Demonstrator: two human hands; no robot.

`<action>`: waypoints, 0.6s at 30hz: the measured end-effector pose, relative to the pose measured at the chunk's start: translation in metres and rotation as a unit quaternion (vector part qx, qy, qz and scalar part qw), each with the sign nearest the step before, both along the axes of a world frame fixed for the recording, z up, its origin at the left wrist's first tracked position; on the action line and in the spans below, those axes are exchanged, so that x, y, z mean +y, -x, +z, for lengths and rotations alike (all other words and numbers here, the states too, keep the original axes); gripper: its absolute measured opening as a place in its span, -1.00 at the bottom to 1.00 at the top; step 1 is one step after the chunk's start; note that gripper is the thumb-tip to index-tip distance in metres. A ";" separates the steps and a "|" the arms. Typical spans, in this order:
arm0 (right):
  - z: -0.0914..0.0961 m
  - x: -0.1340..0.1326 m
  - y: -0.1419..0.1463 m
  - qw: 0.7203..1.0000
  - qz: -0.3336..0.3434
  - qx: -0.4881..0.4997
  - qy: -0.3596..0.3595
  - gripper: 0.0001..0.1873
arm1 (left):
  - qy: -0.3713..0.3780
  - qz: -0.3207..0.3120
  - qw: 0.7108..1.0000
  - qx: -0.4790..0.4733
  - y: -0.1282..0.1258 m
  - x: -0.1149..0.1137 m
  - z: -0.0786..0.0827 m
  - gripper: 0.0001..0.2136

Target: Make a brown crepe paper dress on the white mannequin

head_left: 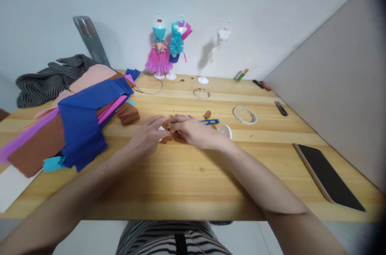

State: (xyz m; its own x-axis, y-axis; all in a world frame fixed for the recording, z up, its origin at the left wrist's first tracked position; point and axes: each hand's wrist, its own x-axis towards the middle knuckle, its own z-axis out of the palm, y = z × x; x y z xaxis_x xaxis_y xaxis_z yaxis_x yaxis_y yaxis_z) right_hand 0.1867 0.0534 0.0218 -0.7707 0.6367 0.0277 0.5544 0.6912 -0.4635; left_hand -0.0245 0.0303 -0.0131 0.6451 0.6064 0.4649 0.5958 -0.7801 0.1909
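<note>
My left hand [147, 134] and my right hand [193, 130] meet at the middle of the wooden table [193, 182]. Both have fingers curled and pinched on a small folded piece of brown crepe paper [169, 137] that rests on the tabletop. Most of the paper is hidden under my fingers. A bit of white shows beside my left fingertips; I cannot make out what it is. Blue-handled snips [210, 121] lie just behind my right hand, and a small white disc [225, 130] sits by my right wrist.
A pile of blue, brown, pink and magenta crepe paper [81, 122] covers the left side. Two dressed mannequin stands [164, 48] and one bare white one [220, 42] stand by the wall. A tape roll [245, 115], wire ring [148, 84] and phone [328, 176] lie around.
</note>
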 end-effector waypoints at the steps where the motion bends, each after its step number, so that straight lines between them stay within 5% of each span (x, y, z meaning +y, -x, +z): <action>1: -0.001 0.001 -0.001 1.000 0.004 0.006 0.002 -0.86 | -0.005 0.001 1.000 0.003 -0.001 0.000 -0.001 -0.59; 10: 0.009 0.009 -0.005 0.994 0.047 0.095 0.021 -0.76 | 0.028 0.007 1.000 0.004 -0.006 -0.002 -0.003 -0.63; 18: 0.034 0.025 -0.041 0.986 -0.151 0.066 -0.024 -0.69 | 0.087 0.010 0.996 -0.021 -0.001 0.003 -0.012 -0.63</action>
State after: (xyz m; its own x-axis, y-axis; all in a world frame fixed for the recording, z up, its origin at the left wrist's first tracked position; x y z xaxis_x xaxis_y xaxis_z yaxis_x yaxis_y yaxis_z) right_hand 0.2274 0.0784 0.0555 -0.5330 0.8325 0.1512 0.6761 0.5265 -0.5155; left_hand -0.0235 0.0331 -0.0253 0.6144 0.6926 0.3781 0.5995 -0.7212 0.3471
